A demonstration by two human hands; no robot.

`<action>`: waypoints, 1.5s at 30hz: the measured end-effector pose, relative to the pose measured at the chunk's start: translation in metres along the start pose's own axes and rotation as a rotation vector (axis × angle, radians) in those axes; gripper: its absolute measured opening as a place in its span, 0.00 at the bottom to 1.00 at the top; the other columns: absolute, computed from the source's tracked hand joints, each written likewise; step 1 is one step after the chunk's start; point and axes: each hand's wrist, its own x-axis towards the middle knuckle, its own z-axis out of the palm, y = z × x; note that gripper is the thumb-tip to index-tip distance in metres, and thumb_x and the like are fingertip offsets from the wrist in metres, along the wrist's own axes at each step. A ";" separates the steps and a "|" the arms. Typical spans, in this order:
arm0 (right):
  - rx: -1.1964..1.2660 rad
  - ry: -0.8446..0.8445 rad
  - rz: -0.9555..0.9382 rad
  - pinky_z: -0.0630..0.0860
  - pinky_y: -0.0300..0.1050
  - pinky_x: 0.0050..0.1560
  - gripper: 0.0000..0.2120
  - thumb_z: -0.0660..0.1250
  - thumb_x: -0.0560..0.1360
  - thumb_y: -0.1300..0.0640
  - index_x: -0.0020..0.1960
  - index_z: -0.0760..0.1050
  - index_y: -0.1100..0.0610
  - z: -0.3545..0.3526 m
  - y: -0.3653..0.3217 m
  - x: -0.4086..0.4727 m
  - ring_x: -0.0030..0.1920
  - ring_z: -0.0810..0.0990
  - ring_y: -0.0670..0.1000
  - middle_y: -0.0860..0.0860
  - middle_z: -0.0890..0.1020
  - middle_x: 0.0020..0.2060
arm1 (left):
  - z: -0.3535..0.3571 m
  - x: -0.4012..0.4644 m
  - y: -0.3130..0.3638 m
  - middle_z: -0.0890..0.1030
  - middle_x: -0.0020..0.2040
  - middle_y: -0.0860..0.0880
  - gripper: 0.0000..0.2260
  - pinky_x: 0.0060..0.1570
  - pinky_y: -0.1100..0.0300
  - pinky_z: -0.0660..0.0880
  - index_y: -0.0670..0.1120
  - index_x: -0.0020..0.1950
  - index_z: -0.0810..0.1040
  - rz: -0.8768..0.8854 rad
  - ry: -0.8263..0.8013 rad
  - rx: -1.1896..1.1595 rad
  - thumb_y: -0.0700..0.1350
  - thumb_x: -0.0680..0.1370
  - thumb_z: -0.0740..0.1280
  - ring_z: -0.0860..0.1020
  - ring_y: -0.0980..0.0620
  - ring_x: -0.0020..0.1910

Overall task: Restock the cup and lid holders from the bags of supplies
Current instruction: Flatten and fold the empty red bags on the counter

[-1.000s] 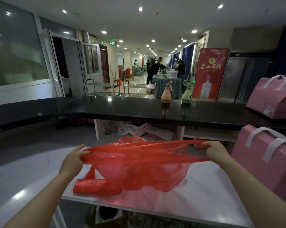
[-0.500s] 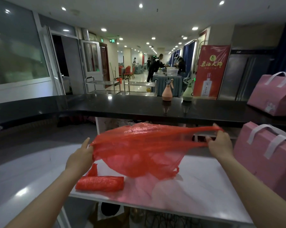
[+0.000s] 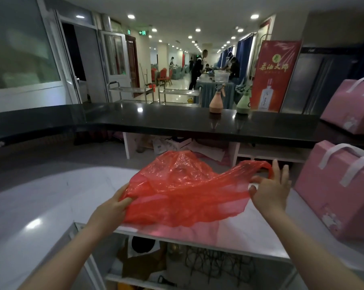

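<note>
While the left hand point(image 3: 112, 208) pinches one edge of a thin, crinkled red plastic bag point(image 3: 183, 189) at centre frame, the right hand point(image 3: 269, 193) hooks its thumb grip in a handle loop, fingers spread, above the pale tabletop point(image 3: 229, 233). The step appears to be opening a supply bag; next, parting its mouth calls for opposing pulls.

There are one red plastic bag point(image 3: 183, 189), two pink gift bags with white handles point(image 3: 336, 193) point(image 3: 350, 105), two spray bottles, one orange point(image 3: 216, 101) and one green point(image 3: 244, 103), two metal trolleys point(image 3: 131, 92) point(image 3: 179, 95) and one red banner point(image 3: 273, 76).
</note>
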 end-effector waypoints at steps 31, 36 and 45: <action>0.093 -0.350 -0.151 0.56 0.49 0.74 0.27 0.62 0.78 0.55 0.75 0.60 0.52 -0.004 0.004 -0.071 0.77 0.54 0.51 0.50 0.61 0.76 | 0.022 0.042 0.074 0.67 0.72 0.58 0.20 0.66 0.61 0.63 0.59 0.72 0.65 0.187 -0.172 -0.525 0.58 0.80 0.58 0.66 0.58 0.70; 0.172 -0.359 -0.091 0.57 0.48 0.73 0.30 0.59 0.80 0.49 0.78 0.54 0.55 0.021 -0.016 -0.065 0.76 0.57 0.51 0.50 0.60 0.76 | 0.015 0.059 0.049 0.70 0.71 0.53 0.18 0.66 0.57 0.65 0.51 0.71 0.70 0.086 0.054 -0.591 0.49 0.80 0.62 0.67 0.53 0.70; 0.190 -0.366 0.008 0.68 0.45 0.61 0.23 0.65 0.76 0.57 0.70 0.67 0.55 0.075 0.000 0.018 0.64 0.73 0.52 0.52 0.75 0.64 | 0.039 0.123 0.009 0.80 0.54 0.55 0.11 0.50 0.62 0.71 0.53 0.54 0.80 -0.302 0.047 -0.860 0.40 0.80 0.61 0.77 0.56 0.51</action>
